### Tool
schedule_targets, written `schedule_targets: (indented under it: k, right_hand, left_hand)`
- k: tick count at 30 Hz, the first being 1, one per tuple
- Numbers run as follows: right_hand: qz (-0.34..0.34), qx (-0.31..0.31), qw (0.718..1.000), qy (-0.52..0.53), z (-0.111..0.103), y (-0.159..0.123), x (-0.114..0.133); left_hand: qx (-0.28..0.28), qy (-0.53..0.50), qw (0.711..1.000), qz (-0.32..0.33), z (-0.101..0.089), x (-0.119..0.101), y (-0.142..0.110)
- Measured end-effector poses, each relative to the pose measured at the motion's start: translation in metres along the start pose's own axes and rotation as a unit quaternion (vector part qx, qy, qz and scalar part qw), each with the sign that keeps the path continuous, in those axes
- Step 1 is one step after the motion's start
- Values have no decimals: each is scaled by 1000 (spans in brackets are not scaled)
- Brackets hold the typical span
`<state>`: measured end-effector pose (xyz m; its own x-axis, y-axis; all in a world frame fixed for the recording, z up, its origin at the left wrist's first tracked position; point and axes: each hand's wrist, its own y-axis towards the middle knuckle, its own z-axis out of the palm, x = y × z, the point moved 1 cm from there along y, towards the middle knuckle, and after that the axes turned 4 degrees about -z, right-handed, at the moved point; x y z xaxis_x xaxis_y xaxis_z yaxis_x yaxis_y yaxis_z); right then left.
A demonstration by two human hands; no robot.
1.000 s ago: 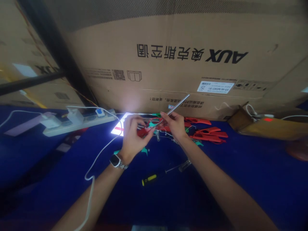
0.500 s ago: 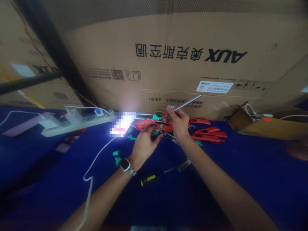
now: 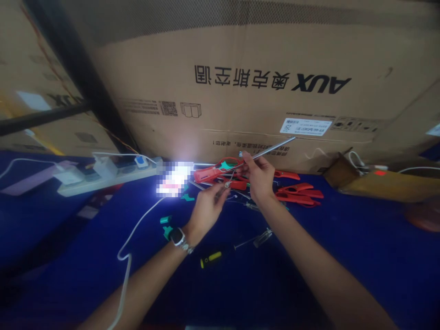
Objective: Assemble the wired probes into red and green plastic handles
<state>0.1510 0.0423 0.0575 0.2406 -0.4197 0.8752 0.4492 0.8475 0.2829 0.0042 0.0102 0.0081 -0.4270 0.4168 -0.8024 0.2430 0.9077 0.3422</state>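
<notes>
My right hand (image 3: 260,179) is closed round a thin metal tube (image 3: 280,146), which slants up to the right in front of the carton. Its lower end runs behind or along a red lighter shell (image 3: 206,174) with a green trigger (image 3: 225,165); whether they are joined I cannot tell. Just below, my left hand (image 3: 207,206) pinches a small clear and metal part (image 3: 227,184) with a thin wire, largely hidden by the fingers. More red lighter shells (image 3: 298,195) are piled right of my right hand. Loose green pieces (image 3: 167,230) lie by my left wrist.
A large cardboard carton (image 3: 240,50) stands close behind. On the left are a power strip (image 3: 82,183) with chargers, a glowing phone (image 3: 174,178) and its white cable (image 3: 128,270). A yellow-and-black screwdriver (image 3: 215,256) and a clear part (image 3: 264,238) rest on the blue tabletop (image 3: 165,293).
My left fingers, earlier spread beneath the red shell, have come together on the small part. My right hand and the tube have shifted slightly to the right.
</notes>
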Motion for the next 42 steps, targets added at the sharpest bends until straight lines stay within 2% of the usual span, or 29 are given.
schedule_targets:
  k: [2, 8, 10, 14, 20, 24, 29, 32, 37, 42]
  right_hand:
    - [-3, -6, 1000, -9, -3, 2, 1]
    - [-2, -4, 1000, 10, -6, 5, -2]
    - [-2, -4, 1000, 10, -4, 5, -4]
    - [-3, 3, 1000, 9, -2, 6, -7]
    - [-6, 13, 1000, 3, -2, 5, -9]
    - [-6, 19, 1000, 0, -1, 4, -10]
    - [1, 22, 1000, -2, 0, 3, -10]
    - [7, 23, 1000, 7, 0, 2, -10]
    - [-6, 27, 1000, -2, 1, 1, -7]
    - [-8, 21, 1000, -3, 3, 1, -5]
  left_hand:
    - [7, 56, 996, 73, -11, -5, -1]
    - [-29, 123, 972, 197, -37, -10, 6]
    - [-44, 116, 971, 206, -43, -6, 8]
    - [-118, 91, 974, 171, -52, 6, 12]
    - [-165, 129, 956, 204, -58, 10, 16]
    - [-195, 97, 961, 171, -59, 11, 18]
    - [-155, -3, 980, 126, -54, 17, 21]
    - [-140, -98, 982, 77, -49, 22, 22]
    - [-141, -272, 952, 5, -44, 24, 24]
    - [-104, -344, 932, -51, -45, 19, 23]
